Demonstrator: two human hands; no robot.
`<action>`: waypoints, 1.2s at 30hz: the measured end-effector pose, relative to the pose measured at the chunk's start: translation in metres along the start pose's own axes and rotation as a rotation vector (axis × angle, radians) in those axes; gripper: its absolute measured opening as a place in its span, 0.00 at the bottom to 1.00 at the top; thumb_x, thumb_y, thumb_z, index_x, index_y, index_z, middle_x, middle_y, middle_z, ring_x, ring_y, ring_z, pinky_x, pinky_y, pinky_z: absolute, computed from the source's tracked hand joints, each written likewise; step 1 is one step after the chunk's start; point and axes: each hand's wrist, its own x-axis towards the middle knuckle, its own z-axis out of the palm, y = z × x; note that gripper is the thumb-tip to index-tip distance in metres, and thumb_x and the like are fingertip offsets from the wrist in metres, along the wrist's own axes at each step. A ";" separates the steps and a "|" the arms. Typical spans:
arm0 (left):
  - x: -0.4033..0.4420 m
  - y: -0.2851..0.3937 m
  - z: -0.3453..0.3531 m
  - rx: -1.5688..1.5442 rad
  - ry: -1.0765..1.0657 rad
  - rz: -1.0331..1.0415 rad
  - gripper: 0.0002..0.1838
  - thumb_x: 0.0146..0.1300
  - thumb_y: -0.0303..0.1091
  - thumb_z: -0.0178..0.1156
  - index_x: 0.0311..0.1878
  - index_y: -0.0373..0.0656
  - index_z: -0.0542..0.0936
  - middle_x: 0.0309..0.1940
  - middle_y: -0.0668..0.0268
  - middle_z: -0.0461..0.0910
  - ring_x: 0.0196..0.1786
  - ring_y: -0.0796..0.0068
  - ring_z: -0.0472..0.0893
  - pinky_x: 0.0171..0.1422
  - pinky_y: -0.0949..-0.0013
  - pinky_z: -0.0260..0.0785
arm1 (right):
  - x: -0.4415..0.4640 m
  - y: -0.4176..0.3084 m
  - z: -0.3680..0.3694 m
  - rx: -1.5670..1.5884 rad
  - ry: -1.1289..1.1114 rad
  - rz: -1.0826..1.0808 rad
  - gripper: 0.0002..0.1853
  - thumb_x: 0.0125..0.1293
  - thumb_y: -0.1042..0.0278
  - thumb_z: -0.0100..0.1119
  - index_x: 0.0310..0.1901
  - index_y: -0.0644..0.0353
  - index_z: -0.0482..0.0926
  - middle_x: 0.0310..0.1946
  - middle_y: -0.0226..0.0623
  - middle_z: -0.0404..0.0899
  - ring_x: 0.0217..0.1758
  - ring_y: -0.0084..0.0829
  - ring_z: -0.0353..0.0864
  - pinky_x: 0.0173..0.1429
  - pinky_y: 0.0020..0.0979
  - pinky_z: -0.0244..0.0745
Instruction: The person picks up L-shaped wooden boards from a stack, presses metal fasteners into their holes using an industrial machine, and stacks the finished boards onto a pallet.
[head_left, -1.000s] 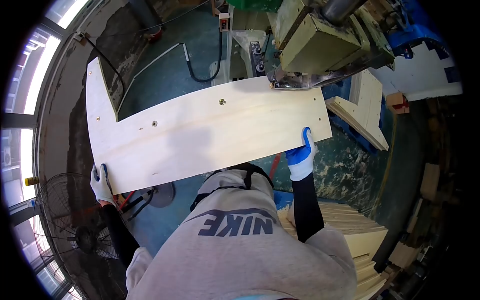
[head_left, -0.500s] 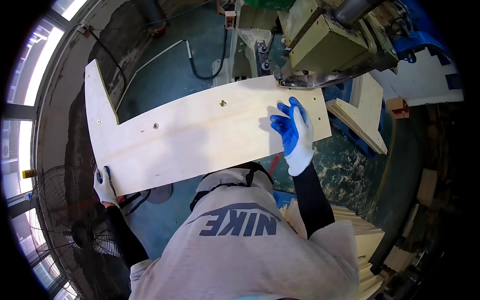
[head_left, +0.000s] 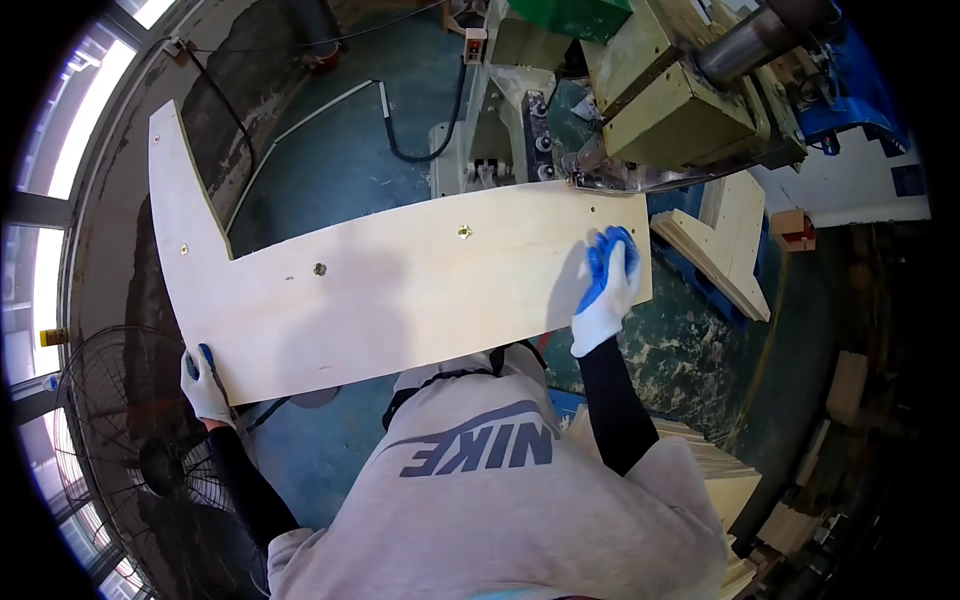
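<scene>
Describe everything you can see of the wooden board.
The board is flat, pale, apparently wood, and L-shaped, with an arm at the left and a curved upper edge. Brassy fittings sit in its face; small dark holes mark the right end. The left hand's grip holds its lower left corner; the right hand's grip is over the right end, contact unclear. The machine stands at its upper right edge.

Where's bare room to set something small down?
The board is bare along its near edge, between left hand and right hand; so is the floor between board and pale pipe. The board's right end is crowded by hand and machine.
</scene>
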 end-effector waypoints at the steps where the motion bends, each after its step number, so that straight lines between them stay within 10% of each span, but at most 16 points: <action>1: -0.001 -0.002 -0.001 -0.007 0.017 -0.006 0.20 0.74 0.41 0.63 0.55 0.31 0.80 0.42 0.70 0.82 0.42 0.83 0.75 0.47 0.77 0.69 | 0.005 0.005 -0.023 -0.222 0.122 -0.229 0.18 0.78 0.67 0.57 0.63 0.66 0.70 0.58 0.38 0.75 0.58 0.28 0.77 0.65 0.29 0.73; 4: 0.000 0.013 -0.002 0.078 -0.045 -0.089 0.20 0.74 0.41 0.64 0.54 0.31 0.81 0.38 0.74 0.80 0.37 0.86 0.73 0.41 0.78 0.66 | 0.018 0.020 -0.079 -0.580 0.473 -0.132 0.35 0.72 0.55 0.65 0.72 0.62 0.61 0.68 0.44 0.65 0.66 0.35 0.70 0.67 0.40 0.71; 10: 0.012 0.017 0.040 0.349 -0.102 0.022 0.18 0.73 0.43 0.63 0.51 0.34 0.82 0.36 0.68 0.85 0.37 0.82 0.78 0.43 0.73 0.72 | 0.013 0.114 -0.109 -0.042 0.200 0.659 0.38 0.68 0.41 0.66 0.72 0.52 0.64 0.70 0.38 0.67 0.68 0.36 0.70 0.63 0.49 0.72; 21: 0.003 0.064 0.129 0.704 -0.165 0.202 0.22 0.68 0.53 0.64 0.45 0.39 0.78 0.35 0.51 0.85 0.39 0.48 0.84 0.45 0.53 0.73 | 0.015 0.073 0.028 0.094 -0.162 0.270 0.19 0.77 0.58 0.58 0.63 0.58 0.75 0.51 0.34 0.82 0.40 0.23 0.83 0.47 0.29 0.81; 30: -0.025 0.028 0.095 0.793 -0.160 0.169 0.21 0.68 0.52 0.64 0.44 0.42 0.78 0.33 0.53 0.83 0.37 0.49 0.83 0.43 0.53 0.72 | 0.039 0.060 0.074 0.324 -0.097 0.260 0.17 0.78 0.54 0.57 0.57 0.56 0.76 0.48 0.33 0.82 0.30 0.21 0.79 0.34 0.23 0.77; 36: -0.045 0.025 0.062 0.747 -0.103 0.075 0.20 0.66 0.50 0.66 0.42 0.40 0.78 0.34 0.52 0.84 0.38 0.48 0.84 0.43 0.53 0.73 | 0.026 0.067 0.100 0.433 -0.168 0.307 0.16 0.79 0.53 0.54 0.45 0.61 0.77 0.29 0.32 0.81 0.26 0.24 0.80 0.32 0.26 0.78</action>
